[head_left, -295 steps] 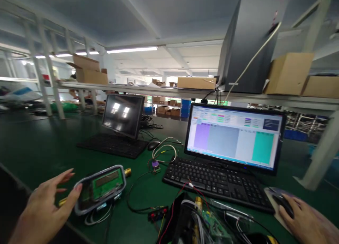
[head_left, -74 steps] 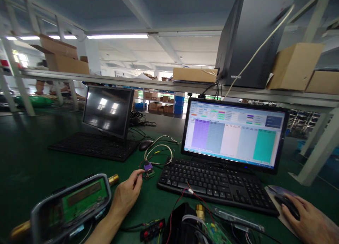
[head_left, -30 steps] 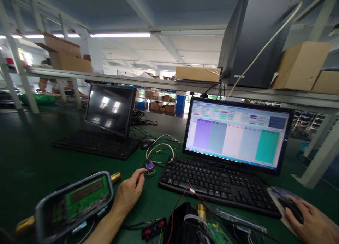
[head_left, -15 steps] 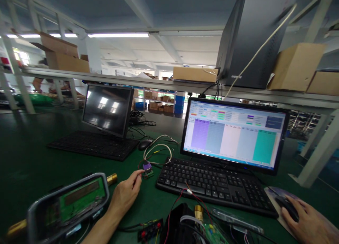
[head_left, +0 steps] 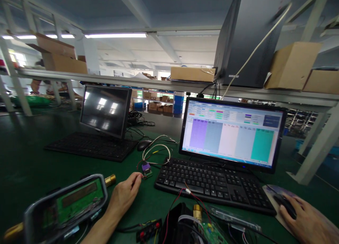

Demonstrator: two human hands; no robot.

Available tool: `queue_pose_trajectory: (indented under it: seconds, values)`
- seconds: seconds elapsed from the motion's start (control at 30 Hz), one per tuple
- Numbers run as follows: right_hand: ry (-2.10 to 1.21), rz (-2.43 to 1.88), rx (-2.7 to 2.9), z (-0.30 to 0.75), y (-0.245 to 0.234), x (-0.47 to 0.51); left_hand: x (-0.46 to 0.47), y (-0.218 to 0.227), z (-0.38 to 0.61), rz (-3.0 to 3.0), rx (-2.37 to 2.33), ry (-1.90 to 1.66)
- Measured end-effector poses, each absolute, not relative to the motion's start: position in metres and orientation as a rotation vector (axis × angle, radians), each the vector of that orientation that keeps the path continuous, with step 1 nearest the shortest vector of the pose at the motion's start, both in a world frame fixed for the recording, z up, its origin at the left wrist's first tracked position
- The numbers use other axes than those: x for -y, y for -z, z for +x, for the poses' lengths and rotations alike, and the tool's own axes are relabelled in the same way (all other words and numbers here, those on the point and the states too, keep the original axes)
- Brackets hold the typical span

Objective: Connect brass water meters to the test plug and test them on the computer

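My left hand (head_left: 124, 195) reaches forward on the green table, its fingertips pinched at a small circuit module with a purple connector (head_left: 146, 168) and thin wires. My right hand (head_left: 304, 221) rests curled over a black mouse (head_left: 286, 206) on a mouse pad at the lower right. A meter unit with a green board and brass fittings (head_left: 65, 205) lies just left of my left forearm. A lit monitor (head_left: 231, 134) stands behind a black keyboard (head_left: 212, 184).
A dark second monitor (head_left: 105, 109) with its own keyboard (head_left: 90, 150) and mouse (head_left: 144, 144) stands at the left. An open device with wires and a brass fitting (head_left: 196, 224) lies near the front edge. Above, a shelf carries a computer tower (head_left: 250, 39) and cardboard boxes (head_left: 291, 65).
About ten seconds ago my left hand was open at the meter unit; it now pinches the small purple module. In the last second both hands have kept their places.
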State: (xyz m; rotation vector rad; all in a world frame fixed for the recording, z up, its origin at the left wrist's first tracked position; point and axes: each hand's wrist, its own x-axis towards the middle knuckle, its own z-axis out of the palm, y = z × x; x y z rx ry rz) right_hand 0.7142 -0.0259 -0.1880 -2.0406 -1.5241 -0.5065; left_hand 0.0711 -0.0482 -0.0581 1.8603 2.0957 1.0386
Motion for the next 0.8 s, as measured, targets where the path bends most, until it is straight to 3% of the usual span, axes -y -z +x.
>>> queue_pose_trajectory:
  seconds: [0.8]
  values:
    - [0.505, -1.926, 1.734, 0.701, 0.177, 0.041, 0.048, 0.057, 0.073, 1.85, -2.117, -0.999]
